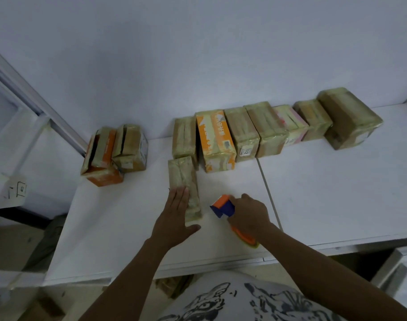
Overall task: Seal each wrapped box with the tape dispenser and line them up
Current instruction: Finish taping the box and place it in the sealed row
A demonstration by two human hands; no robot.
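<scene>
This looks like a parcel-packing workroom, not a home. A plain white table stands against a bare white wall, and a row of 7 boxes wrapped in yellowish tape runs along that wall; 1 carries a printed label, another a barcode. A cluster of wrapped boxes sits at the table's left, an orange-and-blue tape dispenser is in use, more parcels lie under the table, and a white metal frame stands at the left.
</scene>
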